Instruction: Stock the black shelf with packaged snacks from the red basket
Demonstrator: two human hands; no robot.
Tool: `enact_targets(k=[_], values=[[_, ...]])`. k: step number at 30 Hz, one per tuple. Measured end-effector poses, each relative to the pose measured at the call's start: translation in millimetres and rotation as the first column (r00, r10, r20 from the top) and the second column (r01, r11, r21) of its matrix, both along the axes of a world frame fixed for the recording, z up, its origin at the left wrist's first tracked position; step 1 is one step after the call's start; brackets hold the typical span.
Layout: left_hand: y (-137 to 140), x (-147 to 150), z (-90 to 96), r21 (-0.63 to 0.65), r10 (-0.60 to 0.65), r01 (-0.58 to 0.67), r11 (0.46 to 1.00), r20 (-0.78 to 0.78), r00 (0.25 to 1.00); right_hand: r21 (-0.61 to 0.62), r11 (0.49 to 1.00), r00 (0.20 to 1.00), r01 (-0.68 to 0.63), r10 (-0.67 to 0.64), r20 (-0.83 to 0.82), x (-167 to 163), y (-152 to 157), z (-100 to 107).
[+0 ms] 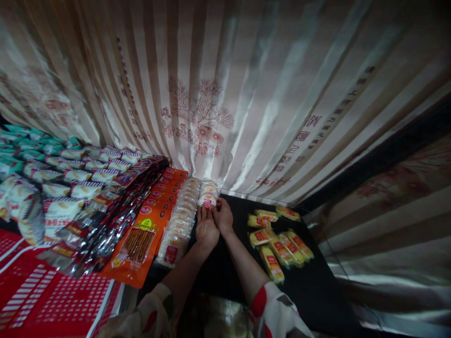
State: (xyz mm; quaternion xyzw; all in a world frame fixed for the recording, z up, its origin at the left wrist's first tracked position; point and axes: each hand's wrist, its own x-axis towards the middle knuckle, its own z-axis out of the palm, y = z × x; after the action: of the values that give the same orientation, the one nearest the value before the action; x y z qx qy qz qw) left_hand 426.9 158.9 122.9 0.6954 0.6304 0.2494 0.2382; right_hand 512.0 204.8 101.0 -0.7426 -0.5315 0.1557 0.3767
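Note:
A white snack packet (pixel 208 191) in clear wrap with a small red label lies at the far edge of the black tabletop. My left hand (pixel 206 231) has its fingers closed on the packet's near end. Against the packet's right side, my right hand (pixel 223 217) is curled, its thumb side close to the left hand. Just left of both hands runs a row of similar white snack packets (pixel 179 220), overlapping from back to front. What the packet under my hands rests on is partly hidden.
Orange snack bags (pixel 151 227), dark shiny bags (pixel 102 220) and white-and-blue bags (pixel 86 188) stand in rows at left. A red basket (pixel 59 300) is at lower left. Several yellow packaged cakes (pixel 278 249) lie at right on the black tabletop (pixel 313 291). A printed curtain (pixel 260 108) hangs behind.

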Motion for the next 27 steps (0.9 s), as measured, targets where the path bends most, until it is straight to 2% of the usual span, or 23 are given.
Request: enact_targets(k=[4, 8, 11, 17, 22, 25, 27], values=[[1.8, 1.5, -3.3, 0.026, -0.008, 0.008, 1.0, -0.011, 1.0, 0.0, 1.0, 0.999, 0.013, -0.013, -0.039, 0.9, 2.2, -4.9], [1.3, 0.8, -2.4, 0.044, 0.003, -0.003, 0.999, 0.005, 1.0, 0.117, 0.993, 0.987, -0.023, 0.041, -0.158, 2.4, -6.5, -10.5], [-8.5, -0.8, 0.1, 0.076, -0.002, 0.002, 0.997, 0.008, 1.0, 0.176, 0.984, 0.97, -0.016, 0.058, -0.237, 4.2, -25.0, -11.5], [-57.7, -6.8, 8.0, 0.146, -0.013, 0.013, 0.989, 0.0, 1.0, 0.187, 0.981, 0.969, -0.04, 0.084, -0.232, 6.3, -83.9, -3.7], [-102.8, -10.8, 5.8, 0.136, -0.049, 0.045, 0.99, 0.026, 0.998, 0.162, 0.983, 0.971, -0.084, 0.117, -0.208, 0.3, -134.3, 0.9], [-128.0, -14.9, 1.3, 0.136, -0.114, 0.108, 0.985, 0.043, 0.993, 0.143, 0.983, 0.972, -0.113, 0.139, -0.187, -2.6, -166.3, 2.8], [-146.4, -18.2, -1.9, 0.144, -0.201, 0.191, 0.971, 0.06, 0.978, 0.141, 0.982, 0.975, -0.123, 0.146, -0.167, -1.5, -191.5, 2.9]])
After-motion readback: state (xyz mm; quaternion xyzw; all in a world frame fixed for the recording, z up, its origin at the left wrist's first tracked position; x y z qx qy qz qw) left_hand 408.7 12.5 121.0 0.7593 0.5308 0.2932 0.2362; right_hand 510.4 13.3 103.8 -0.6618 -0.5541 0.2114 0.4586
